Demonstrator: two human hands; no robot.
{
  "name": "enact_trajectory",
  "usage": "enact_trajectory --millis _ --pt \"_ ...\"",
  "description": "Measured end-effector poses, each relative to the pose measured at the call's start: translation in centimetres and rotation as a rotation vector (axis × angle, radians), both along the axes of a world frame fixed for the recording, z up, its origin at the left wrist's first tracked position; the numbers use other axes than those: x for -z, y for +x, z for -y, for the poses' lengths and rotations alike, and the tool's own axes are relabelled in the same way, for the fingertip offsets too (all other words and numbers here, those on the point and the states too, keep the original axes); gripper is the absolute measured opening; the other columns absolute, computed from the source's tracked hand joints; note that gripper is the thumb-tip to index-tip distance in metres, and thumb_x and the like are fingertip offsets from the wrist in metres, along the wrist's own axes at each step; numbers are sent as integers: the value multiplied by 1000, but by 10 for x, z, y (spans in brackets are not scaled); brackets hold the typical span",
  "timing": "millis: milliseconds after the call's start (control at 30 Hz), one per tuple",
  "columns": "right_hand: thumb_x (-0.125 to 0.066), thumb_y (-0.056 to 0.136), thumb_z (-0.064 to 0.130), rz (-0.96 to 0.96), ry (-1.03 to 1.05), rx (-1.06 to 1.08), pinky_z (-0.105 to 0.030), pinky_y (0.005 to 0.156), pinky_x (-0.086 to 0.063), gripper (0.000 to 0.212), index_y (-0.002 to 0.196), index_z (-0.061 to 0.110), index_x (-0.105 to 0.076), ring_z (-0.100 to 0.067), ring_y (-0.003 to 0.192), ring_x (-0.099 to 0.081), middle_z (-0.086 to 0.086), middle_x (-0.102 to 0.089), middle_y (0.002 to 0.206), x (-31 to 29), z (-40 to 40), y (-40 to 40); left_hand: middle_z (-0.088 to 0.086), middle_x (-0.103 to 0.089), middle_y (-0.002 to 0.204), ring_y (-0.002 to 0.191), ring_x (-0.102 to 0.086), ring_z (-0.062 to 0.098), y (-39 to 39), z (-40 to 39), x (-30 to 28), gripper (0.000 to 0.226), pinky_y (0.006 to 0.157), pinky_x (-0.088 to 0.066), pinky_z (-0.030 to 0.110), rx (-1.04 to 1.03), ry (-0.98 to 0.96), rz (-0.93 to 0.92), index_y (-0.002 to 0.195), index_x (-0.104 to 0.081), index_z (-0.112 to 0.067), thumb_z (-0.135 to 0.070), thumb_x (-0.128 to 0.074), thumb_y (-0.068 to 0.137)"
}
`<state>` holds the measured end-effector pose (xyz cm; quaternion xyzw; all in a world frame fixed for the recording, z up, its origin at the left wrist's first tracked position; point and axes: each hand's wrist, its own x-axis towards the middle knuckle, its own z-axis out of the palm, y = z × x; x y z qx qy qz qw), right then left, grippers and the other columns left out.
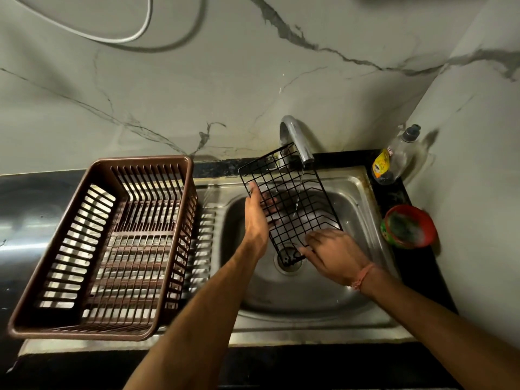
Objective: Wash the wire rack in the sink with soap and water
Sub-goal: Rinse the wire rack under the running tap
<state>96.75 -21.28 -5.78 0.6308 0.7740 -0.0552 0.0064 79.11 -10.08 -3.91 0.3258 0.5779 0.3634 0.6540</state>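
A black wire rack [292, 192] stands tilted over the steel sink [360, 198], its far edge up by the tap [295, 136]. A thin stream of water [300, 187] runs from the spout onto the grid. My left hand [256, 218] grips the rack's left edge, with its fingers behind the wires. My right hand [334, 254] holds the rack's lower right corner, just above the drain [288, 258]. A soap bottle [394, 159] stands at the sink's back right corner.
A brown slatted plastic dish basket [112, 243] sits on the drainboard left of the sink. A red bowl of soapy scrubbing material [409, 226] rests on the dark counter at the right. Marble walls close in behind and on the right.
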Motion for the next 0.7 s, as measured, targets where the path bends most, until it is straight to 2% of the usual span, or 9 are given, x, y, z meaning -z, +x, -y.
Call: enact_trajectory --millis 67,133,233,300,367,467,533,600,700 --pt "-12 108 60 -20 71 115 -35 91 -53 66 112 25 -68 -12 98 -65 4 -73 105 1 -2 -3 3 -60 152 140 -56 28 5 1 8 121 116 -43 64 -15 -17 5 156 -51 -31 -112 -38 66" --pt "-17 109 53 -33 102 185 -33 87 -52 55 105 29 -67 -10 93 -61 7 -71 99 2 -8 -7 1 -66 143 133 -60 25 11 2 1 119 115 -44 63 -57 -37 -2 149 -58 -31 -112 -36 65" --pt "-19 109 48 -36 72 124 -32 95 -49 50 116 28 -65 -10 101 -61 7 -71 109 10 -15 -8 -2 -75 125 119 -68 20 16 5 -21 112 109 -50 53 -167 -46 -11 138 -65 -26 -109 -37 67" --pt "-13 110 51 -39 32 32 -34 102 -47 59 128 25 -62 -11 108 -63 4 -71 118 14 -15 -6 0 -74 126 121 -67 21 14 8 -31 115 112 -48 53 -192 -44 6 143 -61 -23 -107 -39 68" --pt "-12 109 59 -42 -4 -54 -37 106 -46 65 135 24 -60 -14 115 -63 2 -70 126 17 -14 0 -2 -70 131 125 -62 19 12 9 -34 109 117 -41 53 -212 -38 19 152 -53 -24 -103 -42 76" --pt "-16 102 75 8 -41 -167 -38 105 -45 75 133 24 -61 -16 116 -60 1 -67 127 15 -13 5 -2 -74 124 119 -66 19 9 8 -34 103 115 -43 52 -212 -71 16 141 -63 -26 -102 -50 72" --pt "-21 95 85 36 -21 -218 -38 103 -46 83 126 23 -64 -16 109 -60 2 -67 120 9 -16 6 1 -80 115 108 -74 20 7 6 -40 91 102 -54 46 -214 -111 40 126 -75 -20 -94 -58 76" --pt "-27 91 89 31 52 -227 -40 102 -47 83 115 23 -70 -16 101 -60 3 -70 108 4 -21 8 1 -81 99 86 -77 18 4 3 -44 69 75 -58 34 -198 -136 86 113 -80 -16 -77 -62 88" --pt "-44 85 88 -79 155 -164 -42 98 -46 70 99 27 -75 -14 94 -55 7 -70 94 -4 -33 14 10 -79 115 97 -75 26 0 -4 -39 80 71 -58 38 -195 -177 82 122 -78 -20 -81 -70 71"
